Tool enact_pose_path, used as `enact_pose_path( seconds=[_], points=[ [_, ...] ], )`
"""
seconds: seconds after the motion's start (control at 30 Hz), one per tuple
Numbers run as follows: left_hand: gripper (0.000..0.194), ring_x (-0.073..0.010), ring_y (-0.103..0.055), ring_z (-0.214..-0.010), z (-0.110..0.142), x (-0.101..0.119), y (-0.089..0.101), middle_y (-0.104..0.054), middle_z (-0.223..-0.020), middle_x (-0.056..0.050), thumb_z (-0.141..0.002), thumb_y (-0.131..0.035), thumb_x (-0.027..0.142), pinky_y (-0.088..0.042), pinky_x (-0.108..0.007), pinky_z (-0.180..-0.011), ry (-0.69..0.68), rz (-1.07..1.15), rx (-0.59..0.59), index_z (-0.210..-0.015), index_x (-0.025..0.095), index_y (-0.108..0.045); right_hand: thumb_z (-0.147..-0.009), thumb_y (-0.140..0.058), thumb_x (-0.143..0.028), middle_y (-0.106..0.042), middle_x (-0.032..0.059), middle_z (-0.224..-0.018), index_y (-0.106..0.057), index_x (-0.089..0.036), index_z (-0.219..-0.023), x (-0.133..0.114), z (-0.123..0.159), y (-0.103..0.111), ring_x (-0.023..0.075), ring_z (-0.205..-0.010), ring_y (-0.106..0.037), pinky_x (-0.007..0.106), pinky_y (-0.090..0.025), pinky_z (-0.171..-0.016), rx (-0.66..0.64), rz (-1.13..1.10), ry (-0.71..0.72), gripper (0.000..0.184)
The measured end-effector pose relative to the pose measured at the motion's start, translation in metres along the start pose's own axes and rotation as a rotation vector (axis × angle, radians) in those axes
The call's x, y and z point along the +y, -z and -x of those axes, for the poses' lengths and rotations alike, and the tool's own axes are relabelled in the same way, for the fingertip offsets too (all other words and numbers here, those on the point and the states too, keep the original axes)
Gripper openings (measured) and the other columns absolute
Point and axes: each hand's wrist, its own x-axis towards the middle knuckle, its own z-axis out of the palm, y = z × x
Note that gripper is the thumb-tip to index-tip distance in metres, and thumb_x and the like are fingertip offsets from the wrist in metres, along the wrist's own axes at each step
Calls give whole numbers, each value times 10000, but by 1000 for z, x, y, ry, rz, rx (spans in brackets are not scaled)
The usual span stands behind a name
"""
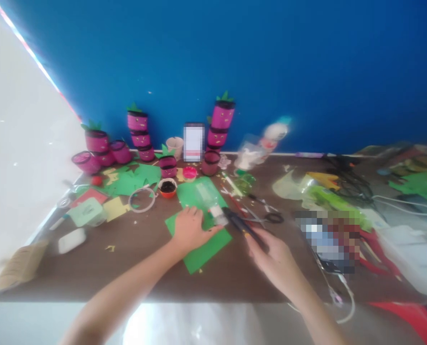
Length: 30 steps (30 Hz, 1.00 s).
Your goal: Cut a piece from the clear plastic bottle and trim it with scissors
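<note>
My left hand lies on green paper, fingers resting on the sheet and thumb stretched to the right. It holds the paper down without gripping anything. Just past the thumb is a clear item with a white part, too blurred to name. My right hand is closed around a long dark tool with a yellow-orange patch, whose tip points toward the white part. Its exact kind is blurred. Dark-handled scissors lie just beyond the tool.
Magenta cups with faces stand stacked along the blue wall. Behind my hands are a small dark-filled cup, a phone and a tape ring. Another phone with a cable lies right, a white case left.
</note>
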Motion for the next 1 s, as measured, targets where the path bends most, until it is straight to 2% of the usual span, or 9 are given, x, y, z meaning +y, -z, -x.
enact_pose_path(
  seconds=[0.2, 0.3, 0.43, 0.57, 0.73, 0.87, 1.0],
  points=[
    [590, -239, -545, -730, -1, -2, 0, -567, -759, -89, -703, -417, 733, -413, -347, -627, 16, -36, 20, -790, 163, -541, -843, -450, -478, -547, -14, -505, -588, -143, -934, -3, 4, -12, 127, -364, -488, 232, -366, -358, -93, -66, -38, 374],
    [469, -234, -551, -741, -3, -6, 0, -562, -769, -81, -732, -493, 629, -427, -345, -643, 53, -23, 29, -802, 168, -546, -847, -448, -473, -581, 3, -531, -589, -138, -970, -1, 5, -11, 143, -396, -530, 242, -405, -384, -77, -44, -37, 383],
    [269, -221, -559, -792, -8, -16, -1, -558, -829, -71, -748, -565, 412, -450, -330, -686, 32, 44, 63, -891, 184, -564, -841, -476, -432, -695, 72, -713, -599, -151, -1067, 9, 5, -1, 209, -623, -663, 289, -522, -568, 49, 51, 64, 381],
    [343, -224, -566, -879, -15, -30, -7, -554, -960, -104, -800, -506, 278, -473, -353, -775, -37, 179, 111, -1122, 161, -500, -864, -453, -379, -699, 107, -1004, -496, -180, -1263, 23, 9, 0, 219, -801, -689, 290, -549, -674, 83, 126, 162, 448],
    [372, -236, -540, -980, -19, -39, -13, -526, -1052, -132, -815, -504, 238, -461, -396, -868, -58, 292, 187, -1174, 154, -459, -889, -430, -317, -592, 145, -1231, -390, -153, -1363, 41, 6, -17, 233, -1021, -633, 324, -516, -851, 147, 260, 379, 503],
    [352, -234, -515, -1015, -20, -41, -13, -494, -1078, -122, -815, -517, 241, -448, -408, -893, -71, 314, 234, -1161, 191, -478, -895, -434, -283, -585, 140, -1242, -361, -158, -1381, 45, -4, -28, 234, -1069, -609, 335, -500, -889, 186, 341, 473, 507],
    [354, -216, -523, -988, -21, -43, -13, -476, -1049, -106, -815, -528, 253, -463, -386, -877, -52, 345, 228, -1164, 203, -488, -897, -432, -283, -629, 129, -1181, -394, -172, -1365, 40, -11, -33, 236, -1022, -636, 323, -521, -854, 203, 362, 485, 483]
  ],
)
